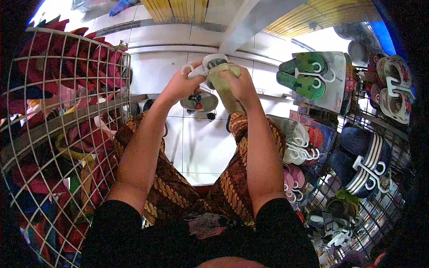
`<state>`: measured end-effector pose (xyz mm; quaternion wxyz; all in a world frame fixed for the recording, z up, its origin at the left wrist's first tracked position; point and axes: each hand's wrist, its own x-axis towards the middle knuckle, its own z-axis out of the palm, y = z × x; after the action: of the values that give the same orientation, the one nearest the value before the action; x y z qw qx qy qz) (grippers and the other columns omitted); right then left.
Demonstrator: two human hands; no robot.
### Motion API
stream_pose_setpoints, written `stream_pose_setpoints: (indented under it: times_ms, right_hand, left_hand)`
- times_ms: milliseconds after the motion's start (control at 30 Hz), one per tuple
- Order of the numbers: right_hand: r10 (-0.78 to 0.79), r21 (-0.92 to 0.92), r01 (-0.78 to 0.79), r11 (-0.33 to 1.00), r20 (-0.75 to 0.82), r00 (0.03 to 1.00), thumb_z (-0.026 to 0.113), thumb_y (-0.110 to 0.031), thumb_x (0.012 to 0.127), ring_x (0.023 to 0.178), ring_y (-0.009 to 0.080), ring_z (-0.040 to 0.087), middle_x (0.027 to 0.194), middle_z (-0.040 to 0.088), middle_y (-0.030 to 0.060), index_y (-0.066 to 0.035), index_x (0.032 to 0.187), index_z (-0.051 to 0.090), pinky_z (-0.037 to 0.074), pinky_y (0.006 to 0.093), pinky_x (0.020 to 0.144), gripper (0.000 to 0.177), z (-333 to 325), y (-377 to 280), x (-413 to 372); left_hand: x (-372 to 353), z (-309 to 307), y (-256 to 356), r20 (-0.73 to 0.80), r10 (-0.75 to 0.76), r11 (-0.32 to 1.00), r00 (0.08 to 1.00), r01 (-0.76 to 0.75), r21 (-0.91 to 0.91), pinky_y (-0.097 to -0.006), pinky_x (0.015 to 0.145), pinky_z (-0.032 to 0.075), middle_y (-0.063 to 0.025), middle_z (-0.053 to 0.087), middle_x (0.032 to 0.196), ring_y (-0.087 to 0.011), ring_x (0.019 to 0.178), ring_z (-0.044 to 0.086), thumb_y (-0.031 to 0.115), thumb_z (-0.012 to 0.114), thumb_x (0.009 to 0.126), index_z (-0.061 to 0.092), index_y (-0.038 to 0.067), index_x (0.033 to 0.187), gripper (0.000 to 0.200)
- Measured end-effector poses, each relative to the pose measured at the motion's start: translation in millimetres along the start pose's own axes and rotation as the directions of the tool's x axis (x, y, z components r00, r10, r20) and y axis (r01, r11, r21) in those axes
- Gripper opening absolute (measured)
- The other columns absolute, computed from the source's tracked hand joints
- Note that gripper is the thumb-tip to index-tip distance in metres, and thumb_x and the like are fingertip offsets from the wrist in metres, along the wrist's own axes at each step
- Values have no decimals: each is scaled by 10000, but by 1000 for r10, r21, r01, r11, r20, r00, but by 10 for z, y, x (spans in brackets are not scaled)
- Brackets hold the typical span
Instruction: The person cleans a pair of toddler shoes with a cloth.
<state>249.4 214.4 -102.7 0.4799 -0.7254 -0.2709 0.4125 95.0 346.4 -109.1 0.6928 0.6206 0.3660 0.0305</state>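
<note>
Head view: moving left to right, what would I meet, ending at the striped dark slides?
White wire rack → left hand → right hand gripping a pale greenish cloth → green sandals → striped dark slides.

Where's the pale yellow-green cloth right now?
In the head view, the pale yellow-green cloth is in the person's right hand, above the picture's centre, just right of the white plastic hanger in the left hand.

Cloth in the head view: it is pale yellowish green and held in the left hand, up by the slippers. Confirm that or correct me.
Wrong hand: the head view shows the right hand holding the cloth, not the left hand. It is pale yellowish green and up by the slippers, as you say.
</note>
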Motion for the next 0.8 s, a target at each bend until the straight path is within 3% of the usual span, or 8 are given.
stream_pose_setpoints:
  times_ms: [67,167,267,467,567,667,767,800]
  right_hand:
    - [-114,-153,113,982,2,993,663,-232,821,813,284,698,898,708,202,14,1013,675,544,361,749,313,18,22,-21]
    - [-62,-251,68,966,34,998,650,-172,837,844,243,654,900,685,165,32,1055,639,503,337,802,299,66,-178,-153]
    - [-145,-247,124,961,-65,987,662,-177,839,861,270,660,927,686,179,20,1075,623,503,350,818,310,70,-180,-191]
    - [-112,-228,109,968,1,994,672,-146,846,885,248,664,968,700,147,-29,1114,617,505,351,834,297,45,-96,-236]
    - [-139,-319,122,940,-29,990,667,-152,859,887,228,663,964,699,146,-29,1119,614,505,335,827,292,57,36,-231]
    - [-122,-348,115,931,0,992,659,-172,875,878,204,650,953,692,135,-9,1115,611,504,320,819,295,64,18,-262]
    - [-68,-225,66,972,-3,998,648,-173,884,876,173,631,957,684,103,-2,1108,614,501,310,818,283,44,15,-244]
    - [-75,-181,77,981,16,997,664,-192,867,886,215,650,969,691,134,3,1110,621,509,330,823,314,38,72,-224]
  left_hand:
    - [42,4,-188,8,150,984,989,-150,93,-298,598,519,-52,645,872,-117,629,620,66,679,828,555,68,1288,476]
    - [-4,-40,-181,38,197,954,980,-200,223,-321,611,543,-108,664,897,-154,661,675,58,702,808,549,45,1187,409]
    - [-132,-13,11,-74,161,969,984,-144,200,-325,623,554,-144,676,937,-178,689,698,53,729,793,551,29,1126,379]
    - [-197,-45,13,-20,143,947,989,-131,292,-324,617,557,-158,684,992,-187,731,714,65,744,808,559,26,1172,410]
    - [-175,-27,-69,-48,167,985,985,-164,57,-316,611,548,-136,683,990,-171,714,704,69,735,823,574,24,1188,401]
    - [-160,-30,-113,-14,149,985,989,-147,92,-305,611,530,-112,683,931,-152,690,679,88,710,853,589,27,1202,375]
    - [-196,-8,-83,16,150,983,989,-150,105,-305,618,515,-90,678,869,-138,663,640,130,686,872,602,35,1227,377]
    - [-200,-3,-101,5,113,990,994,-113,82,-306,626,515,-86,677,855,-136,667,635,149,686,870,602,38,1237,393]
